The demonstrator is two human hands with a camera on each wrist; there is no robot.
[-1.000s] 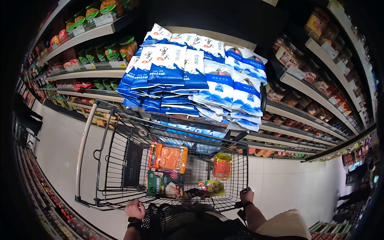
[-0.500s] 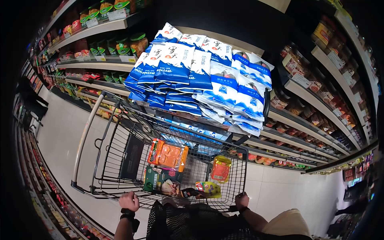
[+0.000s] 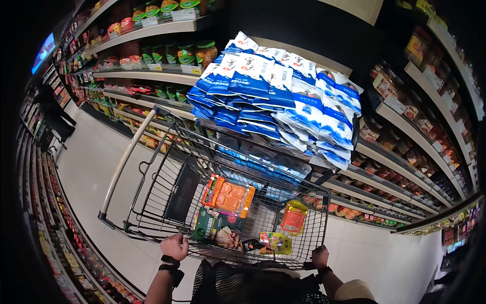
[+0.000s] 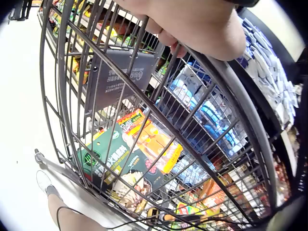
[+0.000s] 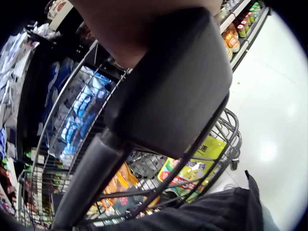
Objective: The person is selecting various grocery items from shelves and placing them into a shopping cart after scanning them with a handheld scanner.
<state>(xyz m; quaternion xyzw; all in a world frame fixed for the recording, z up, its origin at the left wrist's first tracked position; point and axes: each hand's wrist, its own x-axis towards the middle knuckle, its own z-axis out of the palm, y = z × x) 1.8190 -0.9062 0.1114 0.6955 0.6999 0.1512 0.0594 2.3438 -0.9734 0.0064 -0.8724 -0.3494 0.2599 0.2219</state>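
Observation:
A wire shopping cart [image 3: 152, 202] stands side-on in front of the body. My left hand [image 3: 174, 247] has its fingers curled over the cart's near rim; the left wrist view shows fingertips [image 4: 166, 41] around the rim. At the near right corner my right hand [image 3: 319, 257] grips the rim; in the right wrist view it is mostly hidden. In the cart lie an orange package [image 3: 232, 196], a green package [image 3: 207, 225], a red-and-yellow package [image 3: 294, 217] and a yellow-green pouch [image 3: 276, 243].
Beyond the cart rises a stack of blue-and-white bags [image 3: 268, 91]. Shelves of jars [image 3: 185, 54] run to the left and shelves of packaged goods [image 3: 405, 114] to the right. A person in dark clothes [image 3: 55, 114] stands at the far left on the pale floor [image 3: 96, 152].
The cart, bags and shelves have shifted right in the head view. Both hands remain at the cart's near side. More of the left aisle, with a lit screen, shows.

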